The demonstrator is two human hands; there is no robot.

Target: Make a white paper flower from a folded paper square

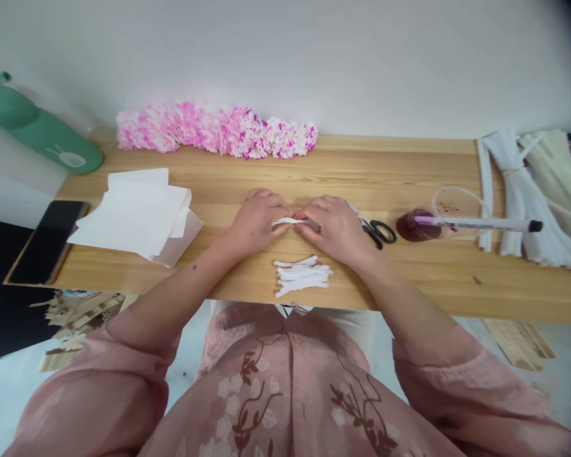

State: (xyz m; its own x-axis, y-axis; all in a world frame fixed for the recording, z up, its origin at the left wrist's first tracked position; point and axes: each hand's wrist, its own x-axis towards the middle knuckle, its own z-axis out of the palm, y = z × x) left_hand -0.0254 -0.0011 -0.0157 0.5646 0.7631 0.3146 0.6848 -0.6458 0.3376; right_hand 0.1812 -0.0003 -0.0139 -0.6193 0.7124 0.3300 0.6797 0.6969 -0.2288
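Fingers of the left hand (257, 219) and right hand (333, 225) are curled shut on one folded paper strip (288, 221), pinching it from both ends so its pleats stay pressed flat against the surface (361, 171), midway along and nearer the front edge. Just in front, at that edge, lies a pile of finished strips (302, 276), probably kept close for easy reach. Scissors (378, 231) lie touching the right hand. Loose paper sheets (137, 216) sit toward the left edge, pink-tinted paper flowers (216, 130) line the back edge, and a marker (480, 223) rests across a cup of dye (412, 227).
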